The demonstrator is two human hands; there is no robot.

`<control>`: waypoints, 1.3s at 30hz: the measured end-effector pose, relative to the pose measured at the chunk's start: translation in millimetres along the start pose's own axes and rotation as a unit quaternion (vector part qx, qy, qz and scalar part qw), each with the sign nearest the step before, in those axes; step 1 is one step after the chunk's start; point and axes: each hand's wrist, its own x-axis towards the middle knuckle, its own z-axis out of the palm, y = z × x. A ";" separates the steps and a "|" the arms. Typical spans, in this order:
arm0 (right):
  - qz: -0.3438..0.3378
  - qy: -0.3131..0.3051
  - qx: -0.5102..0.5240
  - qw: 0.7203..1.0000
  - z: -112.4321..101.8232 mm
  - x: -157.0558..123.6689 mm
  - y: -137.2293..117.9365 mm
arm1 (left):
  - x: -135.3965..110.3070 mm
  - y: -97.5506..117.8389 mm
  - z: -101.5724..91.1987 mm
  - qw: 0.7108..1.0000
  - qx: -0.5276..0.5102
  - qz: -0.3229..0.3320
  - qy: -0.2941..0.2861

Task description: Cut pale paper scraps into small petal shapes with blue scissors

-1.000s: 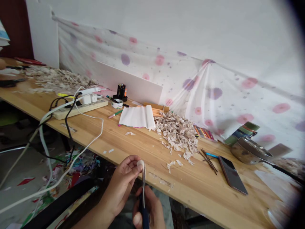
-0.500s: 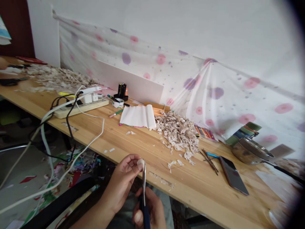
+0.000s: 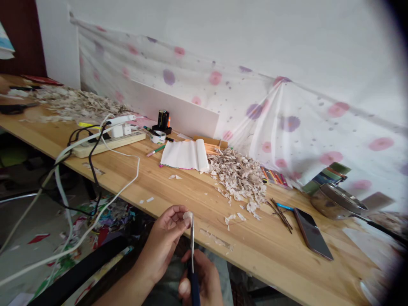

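Observation:
My left hand (image 3: 168,238) pinches a small pale papery flake (image 3: 187,216) between thumb and fingertips, just off the table's front edge. My right hand (image 3: 204,278) grips a pair of scissors (image 3: 192,255) by dark blue handles, its blades pointing up and away from me. The blade tips are right at the flake's right side; whether they touch it I cannot make out. On the table ahead lies a heap of similar pale flakes (image 3: 240,172), with a few loose flakes (image 3: 234,219) nearer to me.
A white cloth (image 3: 181,155), power strip (image 3: 111,144) with trailing cables, pen holder (image 3: 162,123), phone (image 3: 312,233), dark twigs (image 3: 280,216) and metal pot (image 3: 336,202) are on the table (image 3: 270,259). Another person's hand (image 3: 4,85) shows far left beside a second flake heap (image 3: 76,102).
The scissor blades have drawn closer together beside the flake. Both hands stay in nearly the same place.

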 end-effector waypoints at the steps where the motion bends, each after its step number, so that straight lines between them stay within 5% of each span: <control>1: 0.003 -0.003 -0.005 1.000 0.2 0.3 -2.3 | -0.1 -0.4 0.0 1.000 -0.002 -0.001 -0.002; 19: -0.044 0.008 0.015 0.999 -3.8 -0.9 -11.4 | -5.4 -5.3 6.0 1.000 -0.010 -0.014 0.007; 39: -0.005 0.020 0.008 1.000 -7.1 -2.5 -1.2 | -2.6 -6.8 4.5 1.000 -0.013 -0.004 0.008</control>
